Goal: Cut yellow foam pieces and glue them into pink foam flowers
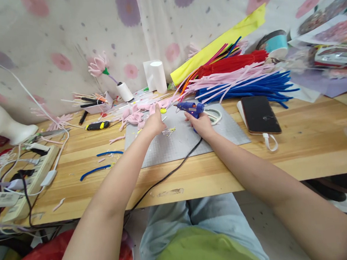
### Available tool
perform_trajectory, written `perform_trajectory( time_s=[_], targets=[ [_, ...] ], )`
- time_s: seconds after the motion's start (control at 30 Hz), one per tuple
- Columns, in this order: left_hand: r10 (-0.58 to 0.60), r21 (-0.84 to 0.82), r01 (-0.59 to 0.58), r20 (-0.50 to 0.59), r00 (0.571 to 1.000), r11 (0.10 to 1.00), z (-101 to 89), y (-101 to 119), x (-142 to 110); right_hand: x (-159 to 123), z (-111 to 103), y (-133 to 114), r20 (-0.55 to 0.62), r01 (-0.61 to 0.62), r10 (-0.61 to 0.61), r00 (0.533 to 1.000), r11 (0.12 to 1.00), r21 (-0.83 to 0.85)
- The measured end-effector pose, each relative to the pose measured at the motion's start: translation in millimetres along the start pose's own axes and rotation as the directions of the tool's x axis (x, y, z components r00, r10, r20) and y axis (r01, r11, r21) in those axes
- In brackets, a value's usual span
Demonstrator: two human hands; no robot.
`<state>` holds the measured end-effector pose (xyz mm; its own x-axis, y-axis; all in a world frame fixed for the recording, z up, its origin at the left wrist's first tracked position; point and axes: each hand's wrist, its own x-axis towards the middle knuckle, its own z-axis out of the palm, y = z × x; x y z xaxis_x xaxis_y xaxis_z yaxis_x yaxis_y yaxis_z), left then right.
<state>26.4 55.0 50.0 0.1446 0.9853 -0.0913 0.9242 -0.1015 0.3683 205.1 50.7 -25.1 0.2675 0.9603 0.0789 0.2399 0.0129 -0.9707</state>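
My right hand [202, 124] is closed around the handle of a blue hot glue gun [190, 108], its nozzle pointing left. A black cord [176, 169] runs from the gun toward the table's front edge. My left hand [155, 124] reaches to pink fuzzy pipe-cleaner pieces [134, 118], with the index finger stretched forward and the other fingers curled; what they hold is hidden. Between the hands, a small bunch of thin yellow-tipped stems [169, 132] lies on a grey mat [177, 147]. A small yellow piece [163, 111] sits beside the left fingertips.
Bundles of blue [245, 87], pink and red pipe cleaners lie at the back right. A phone [261, 114] rests right of the mat. A pink flower [98, 66] stands in a white holder. A utility knife [97, 126] and a power strip [35, 181] are on the left.
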Motion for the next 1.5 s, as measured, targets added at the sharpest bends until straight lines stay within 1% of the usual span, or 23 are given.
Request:
perform_trajectory(
  time_s=[0.13, 0.23, 0.3, 0.37, 0.43, 0.47, 0.53, 0.57, 0.6, 0.67, 0.77, 0.83, 0.97, 1.03, 1.13, 1.3, 1.43, 1.5],
  targets=[
    [-0.001, -0.050, 0.002, 0.021, 1.000, 0.999, 2.3, -3.5, -0.9, 0.3, -0.1, 0.0, 0.008, 0.008, -0.008, 1.000, 1.000, -0.012],
    [-0.030, -0.130, 0.033, 0.025, 0.999, 0.991, 2.9, -10.5, 2.6, -0.6, -0.7, -1.6, 0.008, 0.000, 0.000, 1.000, 1.000, -0.012],
    [-0.059, -0.196, 0.060, 0.010, 0.998, 0.979, 2.1, -15.1, 4.8, -2.0, -1.3, -4.0, 0.006, -0.013, 0.013, 1.000, 1.000, -0.015],
    [-0.080, -0.250, 0.067, -0.043, 0.996, 0.966, 1.3, -18.8, 5.2, -3.5, -2.1, -6.6, 0.009, -0.028, 0.028, 1.000, 0.999, -0.027],
    [-0.071, -0.288, 0.030, -0.133, 0.988, 0.957, 2.4, -21.6, 2.3, -4.8, -2.6, -8.7, 0.011, -0.033, 0.034, 0.999, 0.999, -0.040],
    [-0.046, -0.306, -0.012, -0.184, 0.982, 0.952, 4.4, -22.7, -0.5, -5.1, -2.8, -9.3, 0.011, -0.030, 0.030, 0.999, 0.999, -0.044],
    [0.047, -0.348, -0.138, -0.257, 0.965, 0.927, 11.4, -24.7, -8.6, -5.3, -2.9, -9.7, 0.014, -0.021, 0.021, 1.000, 0.998, -0.052],
    [0.108, -0.376, -0.209, -0.272, 0.956, 0.903, 16.3, -25.6, -13.4, -5.0, -2.8, -9.4, 0.015, -0.018, 0.019, 1.000, 0.998, -0.055],
    [0.170, -0.401, -0.265, -0.258, 0.951, 0.877, 21.7, -26.6, -18.2, -4.7, -2.7, -8.9, 0.017, -0.018, 0.019, 1.000, 0.998, -0.058],
    [0.247, -0.439, -0.316, -0.208, 0.946, 0.841, 33.0, -29.1, -26.3, -3.6, -2.4, -7.3, 0.019, -0.021, 0.022, 1.000, 0.998, -0.061],
    [0.251, -0.465, -0.317, -0.200, 0.947, 0.827, 46.0, -34.0, -30.8, -1.3, -1.5, -3.6, 0.016, -0.014, 0.015, 1.000, 0.999, -0.049],
    [0.236, -0.459, -0.326, -0.244, 0.941, 0.826, 49.7, -36.9, -28.5, 0.0, -0.8, -1.5, 0.016, -0.001, 0.002, 1.000, 0.999, -0.042],
    [0.177, -0.412, -0.343, -0.390, 0.904, 0.844, 46.7, -37.6, -22.4, -0.3, -0.9, -1.8, 0.014, 0.001, 0.000, 1.000, 0.999, -0.051],
    [0.158, -0.402, -0.337, -0.416, 0.896, 0.851, 43.8, -35.6, -23.7, -2.0, -1.8, -4.4, 0.015, -0.012, 0.013, 1.000, 0.998, -0.061],
    [0.197, -0.399, -0.352, -0.379, 0.904, 0.847, 42.6, -33.0, -31.5, -4.3, -3.3, -8.5, 0.015, -0.022, 0.023, 1.000, 0.997, -0.073],
    [0.259, -0.376, -0.378, -0.329, 0.908, 0.846, 48.3, -33.5, -44.0, -4.2, -3.2, -9.0, 0.015, -0.024, 0.025, 1.000, 0.998, -0.062],
    [0.323, -0.416, -0.403, -0.251, 0.913, 0.815, 54.7, -35.5, -39.7, -3.5, -2.5, -6.9, 0.014, -0.008, 0.009, 1.000, 0.998, -0.055],
    [0.291, -0.399, -0.384, -0.276, 0.916, 0.833, 56.2, -38.4, -32.6, -3.5, -2.6, -6.5, 0.014, 0.000, 0.001, 1.000, 0.999, -0.045]
  ],
)
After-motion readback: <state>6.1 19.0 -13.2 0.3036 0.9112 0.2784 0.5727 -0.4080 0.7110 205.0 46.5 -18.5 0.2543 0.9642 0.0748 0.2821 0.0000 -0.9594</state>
